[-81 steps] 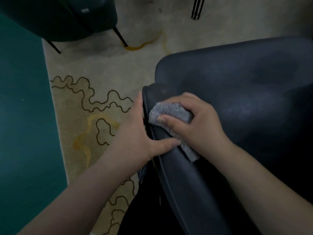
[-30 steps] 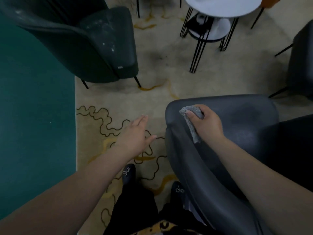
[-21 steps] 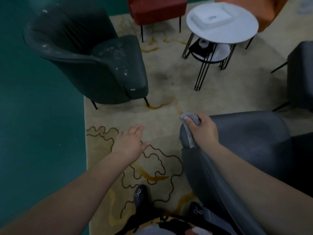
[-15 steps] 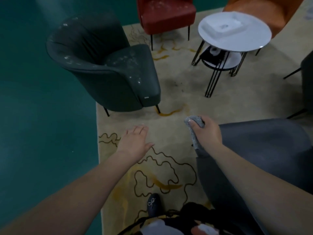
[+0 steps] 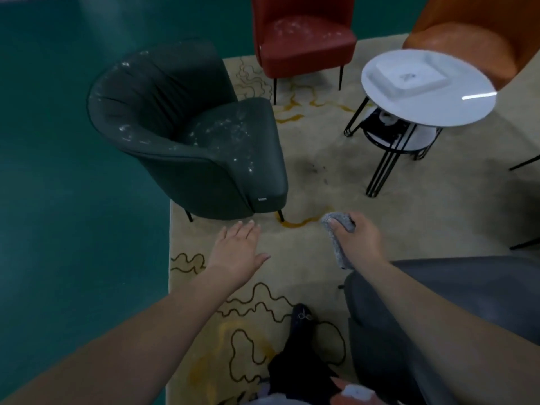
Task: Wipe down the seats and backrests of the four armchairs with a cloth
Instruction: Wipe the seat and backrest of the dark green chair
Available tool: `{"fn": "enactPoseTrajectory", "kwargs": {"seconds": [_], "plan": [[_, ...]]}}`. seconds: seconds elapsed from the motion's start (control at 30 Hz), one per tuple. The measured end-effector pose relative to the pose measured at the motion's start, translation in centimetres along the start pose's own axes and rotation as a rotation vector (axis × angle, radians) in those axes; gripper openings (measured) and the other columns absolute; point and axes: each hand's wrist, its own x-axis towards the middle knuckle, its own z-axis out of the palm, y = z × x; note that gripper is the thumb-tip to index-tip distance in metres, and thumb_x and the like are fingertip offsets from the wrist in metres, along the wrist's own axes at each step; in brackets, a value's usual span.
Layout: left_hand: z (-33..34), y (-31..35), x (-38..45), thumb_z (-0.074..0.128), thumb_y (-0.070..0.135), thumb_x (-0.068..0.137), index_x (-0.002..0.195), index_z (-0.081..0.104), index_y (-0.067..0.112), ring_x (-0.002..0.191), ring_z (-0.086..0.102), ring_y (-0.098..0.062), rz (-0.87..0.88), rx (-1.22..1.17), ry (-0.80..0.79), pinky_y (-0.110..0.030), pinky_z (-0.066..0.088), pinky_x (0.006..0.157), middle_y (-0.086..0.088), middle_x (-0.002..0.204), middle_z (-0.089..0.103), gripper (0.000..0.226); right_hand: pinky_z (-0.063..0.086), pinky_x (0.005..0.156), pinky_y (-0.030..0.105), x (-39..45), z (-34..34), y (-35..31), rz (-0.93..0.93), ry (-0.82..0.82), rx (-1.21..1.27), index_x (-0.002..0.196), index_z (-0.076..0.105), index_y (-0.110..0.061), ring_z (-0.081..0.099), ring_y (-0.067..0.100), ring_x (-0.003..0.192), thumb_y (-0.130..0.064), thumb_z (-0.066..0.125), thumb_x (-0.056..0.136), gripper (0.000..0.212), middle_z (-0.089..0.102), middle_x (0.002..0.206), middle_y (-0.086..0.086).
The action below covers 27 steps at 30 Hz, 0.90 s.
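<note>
She has straightened up from the grey armchair (image 5: 467, 287) at her right and now faces the dark green armchair (image 5: 187, 135), whose seat and backrest are flecked white, so that one looks next. Her right hand (image 5: 359, 238) has lifted off the grey chair, fingers curled round the grey cloth (image 5: 336, 238). Her left hand (image 5: 236, 249) hangs flat and empty over the rug (image 5: 321, 176).

Head-worn view, looking down, forward, wide
</note>
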Motion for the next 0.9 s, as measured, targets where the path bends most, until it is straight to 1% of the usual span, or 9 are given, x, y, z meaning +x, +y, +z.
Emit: {"fn": "enactPoseTrajectory", "kwargs": {"seconds": [0.1, 0.2, 0.33, 0.47, 0.6, 0.73, 0.8, 0.9], "plan": [[-1.4, -0.5, 4.3, 0.033, 0.058, 0.096, 0.153, 0.012, 0.019, 0.147, 0.011, -0.020, -0.020, 0.007, -0.006, -0.043, 0.013, 0.119, 0.001, 0.160, 0.013, 0.073, 0.051, 0.082, 0.037, 4.9, -0.3, -0.3, 0.017, -0.029, 0.031, 0.101, 0.063, -0.031, 0.062, 0.015, 0.090, -0.051, 0.057, 0.085, 0.027, 0.066, 0.094, -0.007], [-2.9, -1.0, 8.2, 0.034, 0.058, 0.095, 0.153, 0.011, 0.020, 0.147, 0.010, -0.018, -0.048, 0.011, -0.002, -0.042, 0.010, 0.120, 0.002, 0.161, 0.013, 0.073, 0.050, 0.086, 0.040, 9.5, -0.8, -0.9, 0.013, -0.041, 0.015, 0.106, 0.063, -0.026, 0.061, 0.018, 0.093, -0.051, 0.057, 0.086, 0.033, 0.065, 0.100, -0.002], [-4.5, -1.9, 12.6, 0.035, 0.059, 0.094, 0.153, 0.014, 0.021, 0.147, 0.012, -0.018, -0.073, -0.007, 0.039, -0.041, 0.012, 0.119, 0.003, 0.160, 0.015, 0.073, 0.051, 0.083, 0.038, 14.3, -1.4, -2.4, -0.011, -0.039, 0.004, 0.105, 0.064, -0.025, 0.061, 0.016, 0.091, -0.049, 0.058, 0.087, 0.030, 0.065, 0.098, -0.003], [-5.5, -3.0, 16.3, 0.036, 0.059, 0.094, 0.153, 0.014, 0.021, 0.147, 0.012, -0.018, -0.089, -0.046, 0.034, -0.042, 0.013, 0.120, 0.002, 0.160, 0.015, 0.073, 0.051, 0.080, 0.037, 18.3, -1.3, -4.1, -0.032, -0.047, -0.009, 0.103, 0.063, -0.028, 0.060, 0.015, 0.088, -0.047, 0.057, 0.088, 0.026, 0.064, 0.097, -0.005], [-6.3, -4.6, 21.0, 0.036, 0.059, 0.094, 0.153, 0.013, 0.021, 0.147, 0.010, -0.018, -0.096, -0.058, 0.013, -0.041, 0.010, 0.120, 0.003, 0.160, 0.014, 0.074, 0.049, 0.077, 0.034, 23.2, -0.3, -5.5, -0.037, -0.062, -0.033, 0.104, 0.062, -0.029, 0.060, 0.014, 0.088, -0.047, 0.056, 0.089, 0.024, 0.063, 0.097, -0.006], [-7.6, -6.9, 26.8, 0.035, 0.059, 0.095, 0.154, 0.011, 0.021, 0.147, 0.009, -0.018, -0.087, -0.051, 0.002, -0.041, 0.010, 0.120, 0.004, 0.161, 0.012, 0.074, 0.050, 0.080, 0.035, 28.9, 0.6, -7.2, -0.053, -0.057, -0.078, 0.107, 0.062, -0.028, 0.060, 0.014, 0.089, -0.049, 0.055, 0.089, 0.028, 0.063, 0.098, -0.006], [-8.4, -8.1, 30.0, 0.034, 0.059, 0.095, 0.154, 0.009, 0.021, 0.147, 0.009, -0.018, -0.089, -0.026, 0.005, -0.041, 0.011, 0.120, 0.004, 0.161, 0.011, 0.074, 0.049, 0.082, 0.034, 31.9, 1.0, -8.3, -0.061, -0.049, -0.099, 0.109, 0.062, -0.029, 0.059, 0.013, 0.091, -0.051, 0.054, 0.089, 0.031, 0.063, 0.101, -0.007], [-9.4, -9.7, 34.4, 0.033, 0.059, 0.095, 0.154, 0.008, 0.020, 0.147, 0.009, -0.019, -0.078, -0.022, -0.006, -0.041, 0.011, 0.120, 0.004, 0.161, 0.011, 0.074, 0.048, 0.080, 0.032, 36.1, 1.2, -9.6, -0.060, -0.028, -0.118, 0.110, 0.062, -0.027, 0.059, 0.014, 0.091, -0.052, 0.054, 0.089, 0.034, 0.063, 0.101, -0.005]]}}
